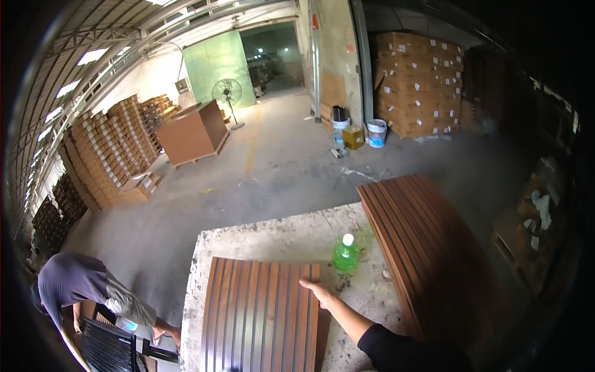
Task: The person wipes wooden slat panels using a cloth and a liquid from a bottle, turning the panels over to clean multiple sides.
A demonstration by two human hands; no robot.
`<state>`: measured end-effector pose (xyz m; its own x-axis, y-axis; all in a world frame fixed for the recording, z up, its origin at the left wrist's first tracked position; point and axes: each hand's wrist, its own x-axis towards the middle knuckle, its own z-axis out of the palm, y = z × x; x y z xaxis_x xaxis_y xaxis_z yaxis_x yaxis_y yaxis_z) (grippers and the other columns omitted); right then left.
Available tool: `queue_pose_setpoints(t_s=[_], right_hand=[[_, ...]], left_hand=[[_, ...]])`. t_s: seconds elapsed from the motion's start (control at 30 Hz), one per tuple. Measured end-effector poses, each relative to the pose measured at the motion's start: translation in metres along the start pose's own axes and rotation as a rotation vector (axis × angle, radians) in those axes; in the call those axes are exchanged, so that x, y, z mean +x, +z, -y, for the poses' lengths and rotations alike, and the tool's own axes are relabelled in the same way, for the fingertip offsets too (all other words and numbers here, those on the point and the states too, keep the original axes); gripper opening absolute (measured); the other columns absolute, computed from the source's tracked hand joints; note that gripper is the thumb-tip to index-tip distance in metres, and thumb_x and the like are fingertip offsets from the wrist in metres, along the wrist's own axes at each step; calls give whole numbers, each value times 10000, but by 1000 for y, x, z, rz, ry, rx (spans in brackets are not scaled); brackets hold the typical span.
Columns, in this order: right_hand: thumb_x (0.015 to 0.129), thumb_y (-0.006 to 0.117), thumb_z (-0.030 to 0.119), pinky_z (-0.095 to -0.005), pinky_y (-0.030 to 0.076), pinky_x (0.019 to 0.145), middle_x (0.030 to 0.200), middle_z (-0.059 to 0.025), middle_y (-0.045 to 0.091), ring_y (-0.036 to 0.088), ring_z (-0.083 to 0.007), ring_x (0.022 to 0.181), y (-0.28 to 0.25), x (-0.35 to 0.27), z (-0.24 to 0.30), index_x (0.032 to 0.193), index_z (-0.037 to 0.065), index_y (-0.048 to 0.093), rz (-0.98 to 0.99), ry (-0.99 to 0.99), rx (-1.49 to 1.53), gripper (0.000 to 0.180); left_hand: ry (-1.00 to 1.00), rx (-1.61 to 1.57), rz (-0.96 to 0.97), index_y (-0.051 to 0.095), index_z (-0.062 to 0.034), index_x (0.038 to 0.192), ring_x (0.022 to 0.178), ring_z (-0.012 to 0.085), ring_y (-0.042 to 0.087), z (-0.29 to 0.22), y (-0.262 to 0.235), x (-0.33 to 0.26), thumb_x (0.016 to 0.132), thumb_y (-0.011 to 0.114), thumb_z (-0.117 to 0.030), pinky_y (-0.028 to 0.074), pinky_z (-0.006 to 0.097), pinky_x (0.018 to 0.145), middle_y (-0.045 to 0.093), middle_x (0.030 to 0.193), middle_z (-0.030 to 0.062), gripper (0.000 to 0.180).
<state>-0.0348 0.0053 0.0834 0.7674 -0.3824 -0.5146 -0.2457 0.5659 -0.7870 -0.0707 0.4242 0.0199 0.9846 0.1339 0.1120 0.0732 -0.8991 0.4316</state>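
A reddish-brown slatted wooden panel (260, 316) with dark grooves lies on a worn, stained white tabletop (232, 239). At the panel's right edge is my right hand (317, 292), closed on that edge near the far corner; the fingertips under the edge are hidden. My left hand does not show. Just beyond my right hand, a green clear bottle (346, 255) with a white cap stands on the table. To the right rises a stack of similar slatted panels (421, 242), its near end lost in shadow.
At lower left a co-worker (87, 282) bends over dark slatted pieces (108, 344). Beyond the table stand a large brown box (193, 133), a fan (227, 93), buckets (376, 133) and stacked cartons (418, 87). More cartons (111, 149) line the left wall.
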Motion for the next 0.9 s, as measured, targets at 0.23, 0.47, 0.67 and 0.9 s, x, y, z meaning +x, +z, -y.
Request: queue_pose_setpoints(t_s=[0.23, 0.47, 0.67, 0.9], right_hand=[[752, 775, 279, -307, 485, 810, 953, -87, 671, 628, -160, 880, -14, -113, -38, 993, -16, 667, -146, -266, 289, 396], [828, 654, 195, -301, 466, 722, 881, -30, 675, 602, -117, 806, -37, -143, -104, 892, 2, 674, -96, -739, -3, 205], [795, 726, 149, -302, 473, 688, 873, -26, 651, 591, -120, 781, -25, -183, -87, 887, -5, 656, 20, -526, 219, 193], [783, 686, 442, -360, 457, 869, 1060, -155, 627, 594, -272, 977, -38, -194, -112, 1288, -10, 441, -35, -468, -159, 721]], left_hand=[[742, -625, -30, 553, -40, 1249, 1306, 431, 330, -241, -12, 26, 870, 510, -221, 164, 528, 1099, 509, 1320, 157, 422], [1541, -97, 388, 638, -97, 977, 827, 237, 614, -350, -34, -40, 861, 488, -316, 454, 441, 749, 645, 906, 105, 290], [1130, 356, 157, 633, -131, 835, 723, 299, 647, -298, -103, 149, 828, 519, -358, 505, 422, 636, 657, 805, 123, 254], [679, 533, 217, 683, -83, 889, 843, 261, 677, -318, -141, 135, 814, 530, -338, 522, 399, 736, 687, 882, 150, 306]])
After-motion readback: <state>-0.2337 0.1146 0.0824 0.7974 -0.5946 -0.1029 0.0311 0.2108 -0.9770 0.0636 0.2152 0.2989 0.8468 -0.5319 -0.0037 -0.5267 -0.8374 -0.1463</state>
